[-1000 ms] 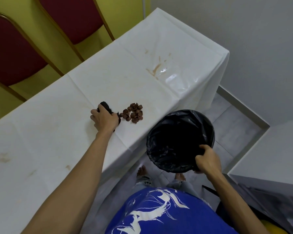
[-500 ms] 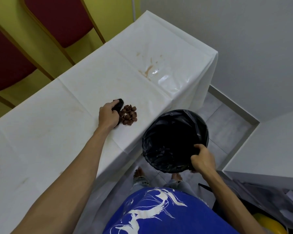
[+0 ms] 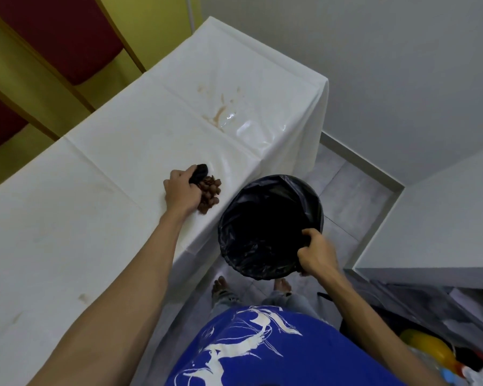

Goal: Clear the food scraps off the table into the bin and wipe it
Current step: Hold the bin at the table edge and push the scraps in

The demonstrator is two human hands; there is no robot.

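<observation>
A pile of brown food scraps (image 3: 210,193) lies close to the near edge of the table (image 3: 95,190), which has a white plastic cover. My left hand (image 3: 180,192) grips a black cloth (image 3: 199,172) and presses against the left side of the pile. A bin lined with a black bag (image 3: 268,227) is held just beyond the table edge, slightly below the scraps. My right hand (image 3: 315,253) clutches its near rim. A brown wet stain (image 3: 219,115) marks the cover farther along the table.
Red chairs with wooden frames (image 3: 53,37) stand behind the table by a yellow wall. A grey wall and a white ledge (image 3: 430,218) are to the right. My bare feet (image 3: 221,286) stand on the grey tiled floor. Clutter lies at bottom right.
My left hand with the cloth has pushed the scraps toward the table's near edge and bunched them tighter. The bin has stayed below that edge in my right hand.
</observation>
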